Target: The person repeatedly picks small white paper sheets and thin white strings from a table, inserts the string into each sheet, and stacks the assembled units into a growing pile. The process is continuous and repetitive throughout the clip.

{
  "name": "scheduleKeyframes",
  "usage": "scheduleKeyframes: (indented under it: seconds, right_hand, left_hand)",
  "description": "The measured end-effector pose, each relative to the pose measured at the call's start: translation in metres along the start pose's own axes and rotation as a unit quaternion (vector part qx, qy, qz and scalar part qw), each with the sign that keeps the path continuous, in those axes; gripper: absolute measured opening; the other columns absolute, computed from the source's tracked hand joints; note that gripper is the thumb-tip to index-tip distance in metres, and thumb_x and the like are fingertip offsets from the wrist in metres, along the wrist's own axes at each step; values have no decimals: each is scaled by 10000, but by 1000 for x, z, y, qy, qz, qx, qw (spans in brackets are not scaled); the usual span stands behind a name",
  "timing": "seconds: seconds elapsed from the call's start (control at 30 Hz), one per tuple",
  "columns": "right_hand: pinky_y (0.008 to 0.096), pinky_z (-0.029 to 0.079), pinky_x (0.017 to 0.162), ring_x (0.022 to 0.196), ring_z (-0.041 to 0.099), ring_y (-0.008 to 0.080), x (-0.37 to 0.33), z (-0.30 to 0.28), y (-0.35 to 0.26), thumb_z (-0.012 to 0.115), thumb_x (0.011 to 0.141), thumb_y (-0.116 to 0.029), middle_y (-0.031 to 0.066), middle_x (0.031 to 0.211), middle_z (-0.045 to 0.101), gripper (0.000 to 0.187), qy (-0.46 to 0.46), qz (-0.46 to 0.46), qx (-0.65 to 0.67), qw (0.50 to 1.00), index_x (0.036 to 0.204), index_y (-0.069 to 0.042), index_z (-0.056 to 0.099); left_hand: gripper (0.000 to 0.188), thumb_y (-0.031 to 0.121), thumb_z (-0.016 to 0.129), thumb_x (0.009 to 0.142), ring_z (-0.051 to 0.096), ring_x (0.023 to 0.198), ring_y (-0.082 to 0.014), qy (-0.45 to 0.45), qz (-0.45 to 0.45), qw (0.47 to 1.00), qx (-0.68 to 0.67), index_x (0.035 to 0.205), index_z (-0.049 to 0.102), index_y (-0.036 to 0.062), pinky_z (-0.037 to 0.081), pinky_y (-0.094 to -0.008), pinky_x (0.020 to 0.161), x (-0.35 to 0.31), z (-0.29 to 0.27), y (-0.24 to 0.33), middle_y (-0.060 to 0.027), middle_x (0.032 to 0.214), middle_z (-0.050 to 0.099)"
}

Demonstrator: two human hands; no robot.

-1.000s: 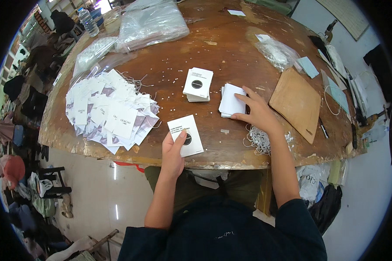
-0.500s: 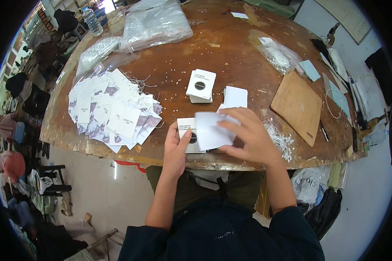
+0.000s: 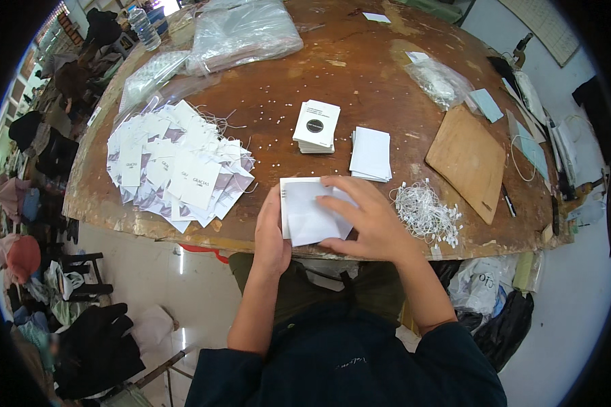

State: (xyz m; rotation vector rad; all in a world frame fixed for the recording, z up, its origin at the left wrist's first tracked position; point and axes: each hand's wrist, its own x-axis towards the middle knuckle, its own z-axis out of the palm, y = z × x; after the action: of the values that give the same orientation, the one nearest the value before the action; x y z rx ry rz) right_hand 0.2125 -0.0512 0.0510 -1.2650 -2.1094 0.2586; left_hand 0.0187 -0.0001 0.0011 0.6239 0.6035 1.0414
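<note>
Near the front edge of the table, my left hand (image 3: 271, 227) grips a white printed card (image 3: 284, 203) by its left side, thumb along the edge. A thin white paper sheet (image 3: 312, 220) lies over most of that card, slightly tilted. My right hand (image 3: 370, 220) holds the sheet from its right side, fingers across its top and thumb near the lower corner. Just beyond my hands sit a stack of printed cards (image 3: 317, 121) with a dark round mark and a stack of blank white sheets (image 3: 371, 154).
Tagged cards with strings (image 3: 163, 169) form a large heap at left. White string loops (image 3: 428, 214) lie at right beside a wooden board (image 3: 467, 159). Plastic-wrapped packs (image 3: 244, 37) lie far left, and a clear bag (image 3: 441, 80) far right. Small white bits dot the table.
My right hand has moved left with the white sheet, which now covers most of the printed card. The stack of blank sheets is now fully visible.
</note>
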Motion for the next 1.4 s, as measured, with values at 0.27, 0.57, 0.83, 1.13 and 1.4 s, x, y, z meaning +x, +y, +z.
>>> scheduleKeyframes:
  seconds: [0.27,0.57,0.83,1.13,1.4]
  right_hand:
    - [398,426,957,1143,537,279,10,33,-12,720,837,-295,142,1281,564,459,182,85,232,952,1200,-35,613]
    - [207,412,655,744,497,40,4,56,-6,519,1018,-200,-16,827,577,252,237,324,457,794,948,15,628]
    - [208,448,686,772,532,35,14,60,-22,597,973,-116,-4,876,615,136,290,309,443,790,988,17,623]
    - [207,471,681,777,558,41,17,61,-27,623,957,-94,12,889,624,127,298,301,456,783,1003,24,607]
    - [202,466,658,751,561,32,15,65,-23,620,961,-95,10,863,627,109,313,294,483,763,955,13,600]
  left_hand:
    - [355,152,607,974,616,1016,-115,20,1,993,119,1284,546,-12,503,-287,878,-8,7,2,-75,1138,649]
    - [408,196,524,1023,600,1010,-94,-3,25,992,120,1362,504,-31,490,-261,878,-12,12,-1,-75,1171,643]
    - [312,195,531,1022,600,936,-77,-24,30,987,159,1218,593,-39,494,-252,823,-14,10,-2,-52,1087,659]
    - [314,202,542,1017,608,932,-79,-14,23,987,161,1218,591,-34,500,-250,812,-15,12,0,-56,1080,662]
    - [322,213,549,1014,608,928,-77,-20,22,988,149,1217,592,-32,501,-248,806,-14,12,-4,-56,1076,662]
